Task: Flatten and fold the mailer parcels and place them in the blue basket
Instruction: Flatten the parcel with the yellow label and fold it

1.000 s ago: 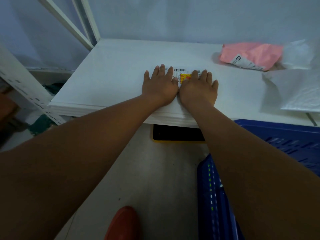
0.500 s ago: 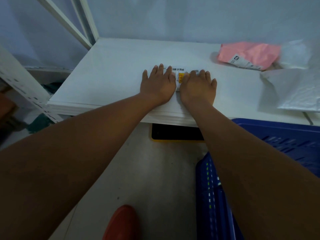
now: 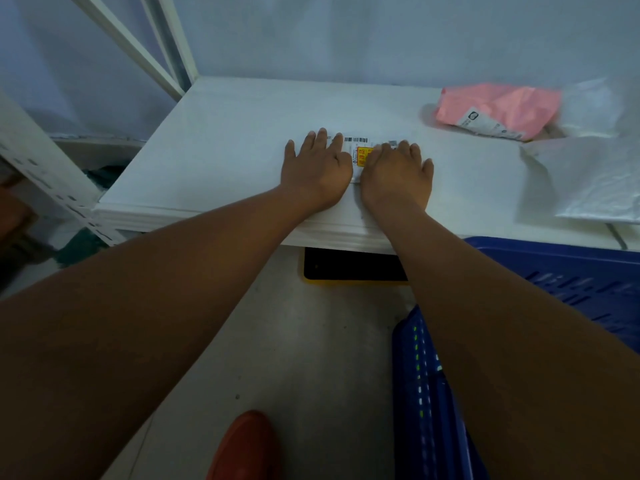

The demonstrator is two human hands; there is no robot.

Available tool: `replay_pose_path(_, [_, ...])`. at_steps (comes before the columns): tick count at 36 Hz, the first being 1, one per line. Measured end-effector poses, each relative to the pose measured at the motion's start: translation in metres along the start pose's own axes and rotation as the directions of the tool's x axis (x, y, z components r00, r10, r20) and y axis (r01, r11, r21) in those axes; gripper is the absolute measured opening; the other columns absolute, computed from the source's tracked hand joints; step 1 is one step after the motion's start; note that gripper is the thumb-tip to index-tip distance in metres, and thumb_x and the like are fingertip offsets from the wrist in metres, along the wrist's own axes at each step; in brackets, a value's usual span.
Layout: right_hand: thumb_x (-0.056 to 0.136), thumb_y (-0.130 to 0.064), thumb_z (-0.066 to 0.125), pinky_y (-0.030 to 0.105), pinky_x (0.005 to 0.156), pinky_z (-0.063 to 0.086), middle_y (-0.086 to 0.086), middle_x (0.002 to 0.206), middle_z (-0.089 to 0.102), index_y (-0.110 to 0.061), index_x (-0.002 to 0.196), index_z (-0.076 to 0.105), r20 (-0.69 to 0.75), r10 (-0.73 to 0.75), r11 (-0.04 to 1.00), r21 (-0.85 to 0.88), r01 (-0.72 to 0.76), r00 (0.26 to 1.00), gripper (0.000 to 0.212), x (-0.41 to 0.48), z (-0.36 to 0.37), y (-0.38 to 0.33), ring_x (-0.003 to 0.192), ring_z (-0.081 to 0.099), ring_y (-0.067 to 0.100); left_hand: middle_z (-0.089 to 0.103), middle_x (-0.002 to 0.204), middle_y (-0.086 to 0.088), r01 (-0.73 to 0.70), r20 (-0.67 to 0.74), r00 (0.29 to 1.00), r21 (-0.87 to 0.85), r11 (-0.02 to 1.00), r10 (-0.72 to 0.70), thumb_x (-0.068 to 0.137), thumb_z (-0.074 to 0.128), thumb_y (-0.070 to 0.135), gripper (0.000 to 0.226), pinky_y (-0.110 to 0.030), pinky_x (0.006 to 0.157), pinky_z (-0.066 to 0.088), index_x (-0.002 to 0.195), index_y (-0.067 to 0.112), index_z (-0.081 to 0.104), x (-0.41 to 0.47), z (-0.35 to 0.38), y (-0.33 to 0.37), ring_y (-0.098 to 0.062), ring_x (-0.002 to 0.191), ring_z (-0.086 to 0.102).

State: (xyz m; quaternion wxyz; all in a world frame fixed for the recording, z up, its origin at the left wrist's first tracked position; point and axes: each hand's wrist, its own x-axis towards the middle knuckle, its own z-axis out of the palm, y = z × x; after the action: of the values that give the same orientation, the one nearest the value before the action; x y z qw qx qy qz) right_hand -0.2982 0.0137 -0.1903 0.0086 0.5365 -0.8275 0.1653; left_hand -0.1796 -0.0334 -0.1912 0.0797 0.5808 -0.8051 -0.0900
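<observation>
A small white mailer parcel [image 3: 358, 150] with a barcode and a yellow label lies flat on the white shelf [image 3: 225, 143]. My left hand [image 3: 317, 168] and my right hand [image 3: 396, 171] press down on it side by side, fingers straight, palms flat; only its label strip shows between them. A pink mailer [image 3: 498, 109] lies at the back right of the shelf. White mailers [image 3: 585, 174] are spread at the right edge. The blue basket [image 3: 568, 278] stands on the floor below the shelf, at my right.
White rack uprights and a diagonal brace [image 3: 138, 46] rise at the left. A black and yellow mat [image 3: 349, 268] lies under the shelf's front edge. A red shoe [image 3: 246, 445] shows on the grey floor below.
Both hands stay pressed flat on the white mailer; they have barely shifted, and a bit more of the label shows between them.
</observation>
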Motion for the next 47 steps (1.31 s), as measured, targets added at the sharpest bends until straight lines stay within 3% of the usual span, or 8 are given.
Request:
replay_pose_path(16, [0.097, -0.042, 0.026, 0.049, 0.11, 0.028, 0.015, 0.142, 0.048, -0.01, 0.132, 0.055, -0.041, 0.0, 0.999, -0.034, -0.001, 0.999, 0.055, -0.003, -0.001, -0.002, 0.135, 0.038, 0.031, 0.002, 0.166, -0.009, -0.047, -0.088, 0.995, -0.047, 0.998, 0.042, 0.1, 0.03, 0.056, 0.07, -0.05, 0.123, 0.003, 0.158, 0.024, 0.011, -0.002, 0.0, -0.003, -0.024, 0.153, 0.0])
replay_pose_path(21, [0.098, -0.043, 0.026, 0.044, 0.098, 0.03, 0.014, 0.117, 0.058, -0.01, 0.111, 0.069, -0.198, -0.013, 0.996, -0.091, -0.005, 0.98, 0.056, -0.008, -0.008, -0.004, 0.113, 0.047, 0.032, 0.02, 0.16, -0.02, -0.078, -0.331, 0.943, -0.15, 0.986, 0.025, 0.099, 0.045, 0.053, 0.066, -0.05, 0.12, 0.017, 0.151, 0.013, 0.034, -0.002, 0.001, -0.007, -0.034, 0.149, 0.017])
replay_pose_path(24, [0.098, -0.042, 0.027, 0.044, 0.094, 0.03, 0.014, 0.107, 0.061, -0.009, 0.104, 0.073, -0.276, -0.053, 0.996, -0.089, 0.03, 0.96, 0.057, -0.011, -0.01, -0.006, 0.105, 0.049, 0.033, 0.046, 0.14, -0.014, -0.111, -0.459, 0.887, -0.099, 0.989, 0.053, 0.1, 0.044, 0.048, 0.047, -0.054, 0.11, 0.03, 0.131, 0.014, 0.056, -0.003, -0.001, -0.005, -0.032, 0.131, 0.043])
replay_pose_path(28, [0.093, -0.036, 0.033, 0.042, 0.086, 0.031, 0.013, 0.101, 0.061, -0.008, 0.098, 0.071, -0.342, -0.143, 0.99, -0.039, 0.138, 0.929, 0.047, -0.011, -0.008, -0.007, 0.101, 0.051, 0.034, 0.059, 0.114, -0.008, -0.064, -0.382, 0.923, -0.059, 0.996, 0.036, 0.099, 0.04, 0.045, 0.037, -0.05, 0.104, 0.034, 0.104, 0.017, 0.064, -0.004, -0.002, -0.003, -0.029, 0.11, 0.055])
replay_pose_path(35, [0.089, -0.035, 0.027, 0.04, 0.089, 0.038, 0.016, 0.107, 0.063, -0.005, 0.1, 0.066, -0.192, -0.232, 0.96, 0.116, 0.257, 0.954, 0.051, -0.003, 0.002, -0.005, 0.105, 0.053, 0.034, 0.06, 0.12, -0.008, -0.139, -0.324, 0.942, -0.143, 0.98, 0.087, 0.097, 0.048, 0.039, 0.034, -0.05, 0.108, 0.033, 0.112, 0.013, 0.064, -0.003, -0.001, -0.007, -0.027, 0.11, 0.058])
replay_pose_path(41, [0.085, -0.02, 0.049, 0.028, 0.066, 0.032, 0.012, 0.102, 0.066, -0.009, 0.095, 0.07, -0.072, -0.146, 0.921, 0.353, 0.162, 0.987, 0.025, 0.009, 0.001, 0.002, 0.09, 0.056, 0.029, 0.062, 0.12, -0.012, -0.178, -0.326, 0.941, -0.235, 0.956, 0.095, 0.096, 0.054, 0.034, 0.034, -0.048, 0.103, 0.039, 0.116, 0.009, 0.065, -0.002, 0.0, -0.009, -0.03, 0.109, 0.059])
replay_pose_path(44, [0.079, -0.023, 0.05, 0.027, 0.063, 0.032, 0.008, 0.097, 0.067, -0.013, 0.091, 0.072, -0.061, -0.13, 0.919, 0.367, 0.143, 0.99, 0.027, 0.007, 0.0, 0.002, 0.08, 0.053, 0.024, 0.061, 0.122, -0.011, -0.169, -0.315, 0.945, -0.252, 0.953, 0.084, 0.096, 0.054, 0.034, 0.034, -0.048, 0.105, 0.038, 0.117, 0.009, 0.064, -0.002, -0.001, -0.009, -0.029, 0.11, 0.059])
replay_pose_path(47, [0.076, -0.032, 0.043, 0.032, 0.07, 0.042, 0.011, 0.099, 0.066, -0.012, 0.092, 0.07, -0.052, -0.159, 0.936, 0.31, 0.167, 0.986, 0.037, 0.004, -0.001, -0.001, 0.093, 0.059, 0.032, 0.061, 0.121, -0.012, -0.168, -0.306, 0.949, -0.272, 0.947, 0.08, 0.096, 0.055, 0.033, 0.034, -0.049, 0.105, 0.039, 0.116, 0.009, 0.064, -0.002, 0.0, -0.01, -0.029, 0.11, 0.058])
